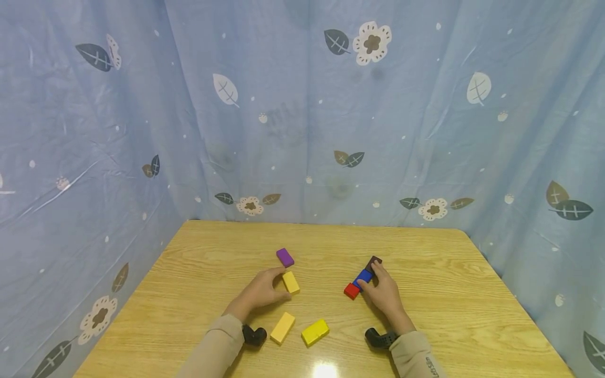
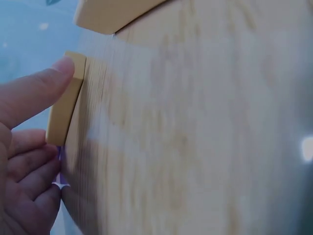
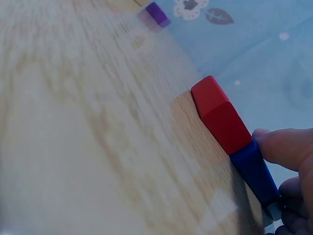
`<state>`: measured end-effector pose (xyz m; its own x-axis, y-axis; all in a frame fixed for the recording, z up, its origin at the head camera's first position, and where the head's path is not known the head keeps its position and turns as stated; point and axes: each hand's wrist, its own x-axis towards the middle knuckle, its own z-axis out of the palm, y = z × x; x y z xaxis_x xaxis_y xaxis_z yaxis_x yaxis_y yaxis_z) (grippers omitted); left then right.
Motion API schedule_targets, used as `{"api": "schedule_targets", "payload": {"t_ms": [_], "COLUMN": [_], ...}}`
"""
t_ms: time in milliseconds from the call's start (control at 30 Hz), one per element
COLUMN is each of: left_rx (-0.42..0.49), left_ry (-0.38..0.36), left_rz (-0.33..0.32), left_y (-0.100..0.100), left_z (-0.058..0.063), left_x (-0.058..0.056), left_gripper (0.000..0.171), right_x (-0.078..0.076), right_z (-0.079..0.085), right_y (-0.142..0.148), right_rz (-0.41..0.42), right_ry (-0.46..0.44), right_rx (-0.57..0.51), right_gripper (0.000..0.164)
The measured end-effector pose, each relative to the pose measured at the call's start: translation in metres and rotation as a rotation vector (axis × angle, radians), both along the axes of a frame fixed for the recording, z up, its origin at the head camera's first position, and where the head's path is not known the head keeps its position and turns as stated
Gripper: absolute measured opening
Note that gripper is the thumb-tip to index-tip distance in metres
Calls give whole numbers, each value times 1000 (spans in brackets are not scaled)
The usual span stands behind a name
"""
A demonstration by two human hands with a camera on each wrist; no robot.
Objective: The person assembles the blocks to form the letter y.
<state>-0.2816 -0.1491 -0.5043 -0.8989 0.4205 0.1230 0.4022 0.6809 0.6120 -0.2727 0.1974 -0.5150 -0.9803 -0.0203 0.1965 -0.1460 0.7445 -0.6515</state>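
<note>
My left hand (image 1: 261, 290) pinches a light yellow block (image 1: 291, 282) lying on the wooden table, thumb at its near end and fingers at its far end. In the left wrist view the thumb (image 2: 36, 93) lies against that block (image 2: 66, 107). A row of touching blocks lies under my right hand (image 1: 384, 294): red (image 1: 352, 291), blue (image 1: 363, 279) and dark brown (image 1: 373, 263). Thumb and fingers of this hand hold the blue block (image 3: 255, 171); the fingertips are near the dark one, which is mostly hidden in the right wrist view.
A purple block (image 1: 285, 257) lies beyond the left hand. Nearer the front are an orange-yellow block (image 1: 282, 328) and a bright yellow block (image 1: 315, 332). A blue patterned curtain (image 1: 302, 115) hangs behind the wooden table (image 1: 326, 241).
</note>
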Motion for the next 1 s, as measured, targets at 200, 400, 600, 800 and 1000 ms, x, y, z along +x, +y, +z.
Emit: {"api": "schedule_targets", "payload": {"t_ms": [200,400,600,800,1000], "left_rx": [-21,-36,-30,-40,-48], "left_ry": [11,4,10,-19,-25], "left_rz": [-4,4,-3,11,13], "left_y": [2,2,1,0,2], "left_z": [-1,-2,1,4,10], "left_x": [0,0,1,2,2], "left_gripper": [72,69,68,69,66], "right_x": [0,0,0,0,1], "right_z": [0,0,0,-1,1], "right_y": [0,0,1,1,0], "right_rz": [0,-2,-2,4,5], "right_ry": [1,-1,-6,8,20], "right_rx": [-5,-5,0,-2,-10], "right_gripper": [73,73,74,74,73]}}
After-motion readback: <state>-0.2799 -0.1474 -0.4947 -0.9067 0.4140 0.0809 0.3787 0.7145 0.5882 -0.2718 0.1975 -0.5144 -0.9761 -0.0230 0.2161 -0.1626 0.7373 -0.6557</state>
